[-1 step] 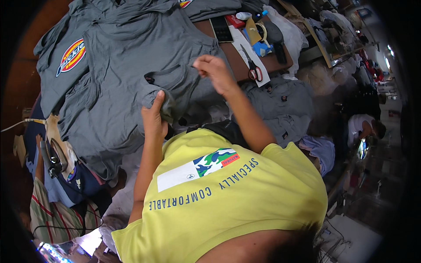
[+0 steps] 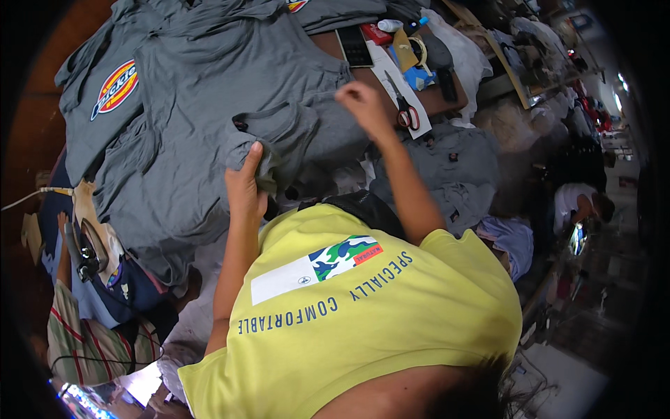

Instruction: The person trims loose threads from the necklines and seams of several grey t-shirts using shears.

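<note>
A grey T-shirt (image 2: 293, 136) lies in front of me on a pile of similar grey shirts. Near its neckline, my left hand (image 2: 246, 183) is closed on bunched cloth, thumb on top. My right hand (image 2: 363, 108) pinches the far right edge of the same shirt, and the cloth stretches toward it. The right fingertips are small and slightly blurred. A dark label shows inside the collar. At the left, a grey shirt bears a red, yellow and blue oval print (image 2: 115, 91).
Scissors (image 2: 405, 108) lie on a white paper strip beside a phone (image 2: 354, 47), tape roll (image 2: 419, 49) and small items. More grey shirts (image 2: 447, 171) are piled at right. At left stand an iron (image 2: 94, 244) and another person's arm (image 2: 64, 251). A person (image 2: 579, 206) sits far right.
My right hand has moved right, toward the scissors, drawing the shirt's edge with it. The left hand keeps its hold in nearly the same place.
</note>
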Tool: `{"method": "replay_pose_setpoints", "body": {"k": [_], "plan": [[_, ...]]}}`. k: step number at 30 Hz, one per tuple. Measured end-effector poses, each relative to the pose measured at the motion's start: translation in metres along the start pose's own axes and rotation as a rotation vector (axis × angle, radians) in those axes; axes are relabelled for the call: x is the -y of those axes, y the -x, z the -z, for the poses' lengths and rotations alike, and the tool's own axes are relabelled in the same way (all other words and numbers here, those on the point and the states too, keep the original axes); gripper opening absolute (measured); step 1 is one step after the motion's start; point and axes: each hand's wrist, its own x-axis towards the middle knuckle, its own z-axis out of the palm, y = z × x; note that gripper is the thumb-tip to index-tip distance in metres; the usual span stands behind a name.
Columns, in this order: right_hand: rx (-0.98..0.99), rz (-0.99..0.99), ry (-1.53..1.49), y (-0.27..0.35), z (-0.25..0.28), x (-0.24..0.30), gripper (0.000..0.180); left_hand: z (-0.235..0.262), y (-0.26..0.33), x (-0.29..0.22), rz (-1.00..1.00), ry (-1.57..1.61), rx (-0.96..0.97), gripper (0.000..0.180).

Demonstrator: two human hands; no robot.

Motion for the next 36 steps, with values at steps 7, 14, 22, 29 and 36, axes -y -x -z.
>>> {"method": "replay_pose_setpoints", "body": {"k": [7, 14, 22, 29, 36], "plan": [[-0.189, -0.422, 1.124, 0.02, 0.13, -0.103, 0.046, -0.004, -0.001, -0.005, 0.059, 0.028, 0.011, 0.026], [-0.158, -0.483, 1.015, 0.008, 0.134, -0.094, 0.056, -0.001, -0.004, -0.007, 0.055, 0.038, 0.06, 0.029], [-0.243, -0.677, -0.001, 0.016, 0.126, -0.08, 0.057, -0.003, -0.004, -0.013, 0.048, 0.103, 0.125, 0.035], [0.059, -0.406, -0.889, 0.021, 0.034, 0.018, 0.058, -0.001, -0.007, -0.005, -0.045, 0.042, 0.099, 0.029], [0.227, -0.09, -0.329, 0.045, -0.051, 0.102, 0.054, 0.0, -0.009, -0.001, -0.157, -0.094, 0.128, 0.022]]}}
